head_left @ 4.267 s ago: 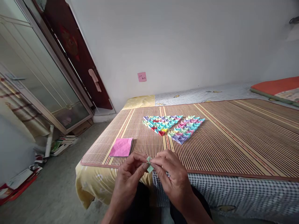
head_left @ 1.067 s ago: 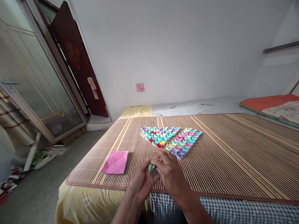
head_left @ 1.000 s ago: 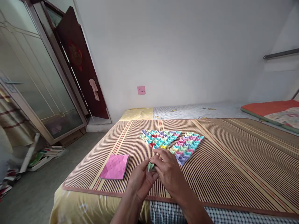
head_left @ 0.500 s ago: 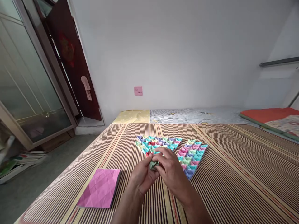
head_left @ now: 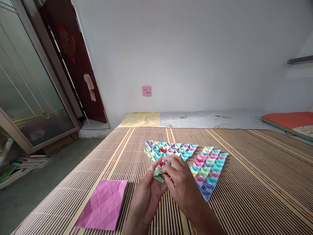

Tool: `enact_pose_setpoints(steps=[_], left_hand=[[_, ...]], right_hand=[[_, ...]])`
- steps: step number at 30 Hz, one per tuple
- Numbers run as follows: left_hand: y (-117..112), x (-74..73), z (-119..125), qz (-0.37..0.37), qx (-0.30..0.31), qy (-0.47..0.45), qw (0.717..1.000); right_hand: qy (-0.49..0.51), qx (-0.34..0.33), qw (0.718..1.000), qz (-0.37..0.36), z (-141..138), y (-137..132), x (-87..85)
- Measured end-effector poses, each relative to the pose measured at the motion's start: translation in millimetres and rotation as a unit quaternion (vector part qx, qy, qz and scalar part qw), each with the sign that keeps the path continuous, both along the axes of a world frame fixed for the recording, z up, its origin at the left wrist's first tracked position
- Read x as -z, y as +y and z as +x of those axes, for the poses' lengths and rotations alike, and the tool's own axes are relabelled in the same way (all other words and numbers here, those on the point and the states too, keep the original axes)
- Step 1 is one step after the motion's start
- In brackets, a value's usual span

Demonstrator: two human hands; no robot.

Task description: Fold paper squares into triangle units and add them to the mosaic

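Observation:
Both of my hands pinch a small folded green paper piece [head_left: 157,173] just above the striped bamboo mat [head_left: 244,173]. My left hand [head_left: 146,195] grips it from below and the left. My right hand [head_left: 179,184] closes on it from the right, fingers curled over its top. Right behind my fingers lies a triangular patch of joined multicoloured folded paper units [head_left: 171,149]. A second such patch [head_left: 209,169] lies to the right of my right hand. A stack of creased pink paper squares [head_left: 104,204] rests on the mat to the left of my left wrist.
The mat covers a bed with a checked sheet [head_left: 207,117] and a yellow sheet [head_left: 140,119] at the far end. An orange cushion [head_left: 288,119] lies at the far right. A pink note [head_left: 146,91] sticks to the wall. Books [head_left: 22,163] lie on the floor beside a glass door [head_left: 26,81].
My view has moved forward over the bed. My hands carried the green piece from the mat's near edge up to the tip of the left patch, still pinching it.

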State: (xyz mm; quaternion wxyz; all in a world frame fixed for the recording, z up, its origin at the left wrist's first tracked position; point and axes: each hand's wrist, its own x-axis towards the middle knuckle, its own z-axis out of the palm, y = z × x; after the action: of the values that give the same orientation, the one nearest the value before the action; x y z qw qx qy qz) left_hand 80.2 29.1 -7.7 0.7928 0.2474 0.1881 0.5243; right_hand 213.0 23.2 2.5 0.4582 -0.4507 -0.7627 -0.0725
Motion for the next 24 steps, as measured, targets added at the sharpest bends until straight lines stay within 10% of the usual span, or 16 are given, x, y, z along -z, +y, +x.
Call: enact_pose_setpoints(steps=[6,24], left_hand=[[-8.7,-4.4,-6.1,0.022,-0.106,0.154,0.982],[8.1,8.6,-23.0,0.013,-0.100,0.133,0.986]], right_hand=[[-0.021,0.058,0.998,-0.005,-15.1,-0.5,9.2],[0.012,0.044,0.999,0.009,-22.6,5.6,21.7]])
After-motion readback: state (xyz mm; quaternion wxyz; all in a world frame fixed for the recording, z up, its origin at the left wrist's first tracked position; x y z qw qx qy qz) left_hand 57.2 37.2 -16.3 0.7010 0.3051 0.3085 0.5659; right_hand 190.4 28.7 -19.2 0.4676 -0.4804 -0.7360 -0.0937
